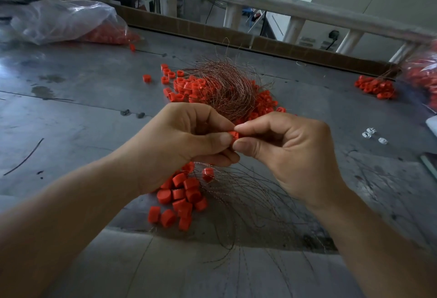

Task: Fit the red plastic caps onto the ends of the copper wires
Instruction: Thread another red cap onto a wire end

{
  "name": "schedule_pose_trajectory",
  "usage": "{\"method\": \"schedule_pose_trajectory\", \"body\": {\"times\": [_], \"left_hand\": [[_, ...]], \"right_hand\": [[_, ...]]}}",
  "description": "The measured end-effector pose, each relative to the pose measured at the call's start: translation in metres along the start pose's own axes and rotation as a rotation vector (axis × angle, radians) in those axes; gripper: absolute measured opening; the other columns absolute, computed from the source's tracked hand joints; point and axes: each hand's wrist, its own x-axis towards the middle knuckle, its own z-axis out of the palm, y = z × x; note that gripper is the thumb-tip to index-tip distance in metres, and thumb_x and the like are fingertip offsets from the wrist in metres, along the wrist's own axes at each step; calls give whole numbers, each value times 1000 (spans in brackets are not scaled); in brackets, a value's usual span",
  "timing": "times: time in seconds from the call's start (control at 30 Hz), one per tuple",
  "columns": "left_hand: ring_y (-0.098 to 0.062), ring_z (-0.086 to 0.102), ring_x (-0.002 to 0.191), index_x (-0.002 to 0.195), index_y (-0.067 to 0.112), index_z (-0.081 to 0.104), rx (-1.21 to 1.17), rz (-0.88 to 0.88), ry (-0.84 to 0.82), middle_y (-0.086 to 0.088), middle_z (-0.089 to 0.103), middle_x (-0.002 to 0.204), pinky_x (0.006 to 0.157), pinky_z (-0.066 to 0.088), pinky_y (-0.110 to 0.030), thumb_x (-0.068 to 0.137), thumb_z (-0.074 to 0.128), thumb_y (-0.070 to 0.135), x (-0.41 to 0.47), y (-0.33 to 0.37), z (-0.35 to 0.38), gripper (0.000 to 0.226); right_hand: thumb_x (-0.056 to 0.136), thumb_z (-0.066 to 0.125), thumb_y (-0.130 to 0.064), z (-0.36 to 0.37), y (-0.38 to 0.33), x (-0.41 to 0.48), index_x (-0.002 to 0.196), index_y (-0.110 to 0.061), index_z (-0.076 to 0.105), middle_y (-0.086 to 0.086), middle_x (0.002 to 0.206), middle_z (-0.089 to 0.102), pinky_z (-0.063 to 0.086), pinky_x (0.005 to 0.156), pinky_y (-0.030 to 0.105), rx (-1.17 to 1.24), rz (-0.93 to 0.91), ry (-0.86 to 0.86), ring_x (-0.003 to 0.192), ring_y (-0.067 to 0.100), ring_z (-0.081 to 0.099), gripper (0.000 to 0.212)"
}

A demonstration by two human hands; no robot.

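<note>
On the grey metal workbench (71,113), a springy tangle of thin copper wires (227,89) lay at centre frame. Our left hand (186,137) and right hand (290,151) pinched one small, light, rigid red plastic cap (234,136) by its sides.

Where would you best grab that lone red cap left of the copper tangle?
By its curved outer wall, from above. The lone red cap lies apart from the pile on the table, so fingertips can likely close on opposite sides without snagging the copper wires.
</note>
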Motion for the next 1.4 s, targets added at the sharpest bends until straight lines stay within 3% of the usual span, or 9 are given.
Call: {"method": "schedule_pose_trajectory", "body": {"times": [0.23,0.57,0.67,0.8,0.87,1.03,1.17,1.27,1.4], "left_hand": [[-18,69,61,67,12,72,-78,-16,-22,-10,69,65,55,54,-19,61,70,11,-1,1,1,7],[-18,70,63,68,15,72,-72,-23,-74,-9,69,66,55,54,-19,61,67,13,0,-1,-2,9],[-19,69,62,70,15,71,-98,-27,-103,-9,69,67,55,54,-20,61,66,11,0,-1,-5,11],[-21,69,62,85,11,65,-124,-49,-161,-12,68,70,53,54,-21,58,69,15,-1,-1,-8,28],[-21,69,62,95,10,60,-133,-59,-177,-12,68,71,53,54,-22,59,69,17,-2,-2,-9,38],[-24,69,67,111,16,53,-28,84,-156,-13,69,75,58,55,-26,69,75,35,-4,1,-1,51],[-22,69,66,119,24,45,102,158,-106,-19,67,78,59,55,-27,71,72,30,-5,-2,2,56],[-20,69,67,125,27,41,91,177,-130,-17,68,78,60,54,-25,64,73,35,-7,-2,3,69],[-21,69,66,124,36,41,135,190,-116,-15,68,77,59,54,-25,69,78,28,-7,-5,5,67]], "right_hand": [[66,71,-22,1,-1,-1,88,-18,64,-15,76,62,50,64,12,-31,-82,40,73,2,65,24],[64,69,-30,0,2,1,77,-25,64,-15,74,63,51,63,15,124,-19,-29,69,2,65,15],[64,69,-32,-1,1,2,85,-27,63,-10,71,62,53,64,21,159,21,-83,68,7,63,22],[71,68,-35,-5,1,4,100,-29,62,-8,79,59,48,70,18,33,-14,-218,76,4,58,30],[78,60,-41,-4,0,5,94,-26,63,-5,80,58,44,67,16,-53,-50,-269,76,3,55,22],[82,41,-45,0,-2,4,83,-14,62,-12,78,46,36,66,9,-170,-91,-239,70,-3,45,37],[83,37,-45,3,-5,1,83,-6,61,-14,79,42,37,65,9,-215,-111,-238,72,-3,44,45],[90,51,-30,4,-4,-1,84,-5,61,-12,80,43,40,63,10,-233,-98,-239,71,0,46,27],[79,54,-4,6,-3,-4,84,-2,62,-7,83,46,42,63,12,-271,-109,-226,71,5,48,10]]}}
